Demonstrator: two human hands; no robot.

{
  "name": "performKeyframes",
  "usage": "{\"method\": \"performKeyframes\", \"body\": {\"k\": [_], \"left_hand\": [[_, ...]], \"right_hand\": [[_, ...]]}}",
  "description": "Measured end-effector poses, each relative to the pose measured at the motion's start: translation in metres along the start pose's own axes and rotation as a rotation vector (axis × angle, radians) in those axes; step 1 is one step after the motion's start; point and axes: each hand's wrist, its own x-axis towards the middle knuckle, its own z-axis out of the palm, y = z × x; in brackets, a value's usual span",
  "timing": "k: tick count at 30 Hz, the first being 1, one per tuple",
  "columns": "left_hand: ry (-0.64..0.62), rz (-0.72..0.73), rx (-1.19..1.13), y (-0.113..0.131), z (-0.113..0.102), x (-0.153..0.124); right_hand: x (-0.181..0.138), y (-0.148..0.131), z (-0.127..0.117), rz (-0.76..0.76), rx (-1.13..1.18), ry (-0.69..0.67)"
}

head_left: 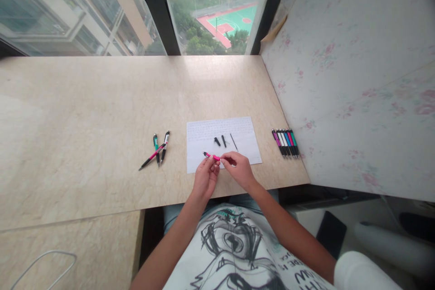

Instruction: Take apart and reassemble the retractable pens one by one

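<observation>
You had the near edge of the table [102,99] running just in front of your body, and both wrists came over it, with the forearms below it. On your right, the patterned wall [340,68] closed off the table, and the row of pens [285,143] lay side by side near it, so your right hand [239,168] had only a modest strip between the paper and that row. On your left the room was far wider: past three loose pens [154,155], two of them crossed by the third, the tabletop stretched on out of view. Ahead, it ran from the paper's far edge to the window [217,22]. The sheet of paper [200,145] lay slightly askew under your work, and two short black pieces [224,141] and a thin black rod [234,142] rested on it just beyond your fingertips. The pink pen part [216,158] was over the paper's nearer half, its black end pointing away to the left. Your left hand [206,176] had its thumb and fingers closed around it. Your right thumb and forefinger came almost together at its other end; you could not tell whether they gripped it or merely touched it.
</observation>
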Motion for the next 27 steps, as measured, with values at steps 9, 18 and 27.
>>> {"method": "performKeyframes", "body": {"k": [9, 18, 27], "left_hand": [[-0.033, -0.055, -0.036, -0.002, -0.001, 0.001], [-0.05, -0.074, -0.022, 0.008, 0.0, -0.001], [0.001, -0.015, -0.014, 0.018, -0.005, 0.001]], "right_hand": [[-0.001, -0.001, 0.002, -0.013, 0.037, 0.044], [0.005, 0.005, -0.009, -0.035, -0.138, -0.015], [0.019, 0.021, -0.026, 0.183, -0.907, 0.042]]}}
